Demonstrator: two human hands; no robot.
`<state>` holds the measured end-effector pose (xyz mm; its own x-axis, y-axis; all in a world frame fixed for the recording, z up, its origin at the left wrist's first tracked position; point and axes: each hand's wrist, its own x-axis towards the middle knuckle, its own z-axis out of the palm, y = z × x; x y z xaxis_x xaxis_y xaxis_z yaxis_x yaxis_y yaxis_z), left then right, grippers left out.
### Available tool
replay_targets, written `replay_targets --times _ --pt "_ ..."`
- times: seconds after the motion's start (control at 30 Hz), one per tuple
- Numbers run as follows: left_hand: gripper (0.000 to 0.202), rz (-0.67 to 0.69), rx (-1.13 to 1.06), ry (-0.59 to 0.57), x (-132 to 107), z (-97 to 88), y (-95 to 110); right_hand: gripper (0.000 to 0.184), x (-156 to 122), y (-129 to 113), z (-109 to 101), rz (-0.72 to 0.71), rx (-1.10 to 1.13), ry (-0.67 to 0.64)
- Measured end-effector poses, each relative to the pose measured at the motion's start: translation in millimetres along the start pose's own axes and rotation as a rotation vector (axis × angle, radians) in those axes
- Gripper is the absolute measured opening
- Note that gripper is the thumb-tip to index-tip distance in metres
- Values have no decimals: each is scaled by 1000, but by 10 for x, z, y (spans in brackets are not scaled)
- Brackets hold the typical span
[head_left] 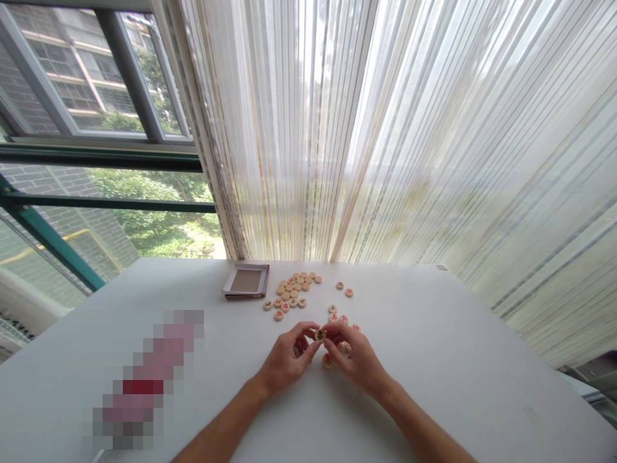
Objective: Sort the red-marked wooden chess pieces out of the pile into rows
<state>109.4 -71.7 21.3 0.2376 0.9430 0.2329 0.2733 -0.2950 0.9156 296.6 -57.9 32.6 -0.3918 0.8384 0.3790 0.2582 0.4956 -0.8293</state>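
One round game piece, pinched between my two hands.
My left hand and right hand: thumbs and fingers nearly closed on its edge, dark character showing, above the white table. By the right hand: loose pieces, red or black characters. Beyond: mostly blank discs, lettered discs just before them; to their left, a shallow open box; behind, a striped curtain.
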Motion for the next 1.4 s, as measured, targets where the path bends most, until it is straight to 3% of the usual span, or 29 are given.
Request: replay_targets --times 0.33,0.7,0.9,1.4 --pt "31 -15 -13 27 6 2 -28 17 -6 23 -22 8 -29 18" --pt "33 -82 -187 62 80 1 -232 26 115 324 -399 137 -83 408" --pt "31 -73 -147 83 74 -21 -231 37 151 535 -476 214 -50 500" --pt "37 -113 -232 102 110 14 -205 42 170 549 -471 255 -20 490"
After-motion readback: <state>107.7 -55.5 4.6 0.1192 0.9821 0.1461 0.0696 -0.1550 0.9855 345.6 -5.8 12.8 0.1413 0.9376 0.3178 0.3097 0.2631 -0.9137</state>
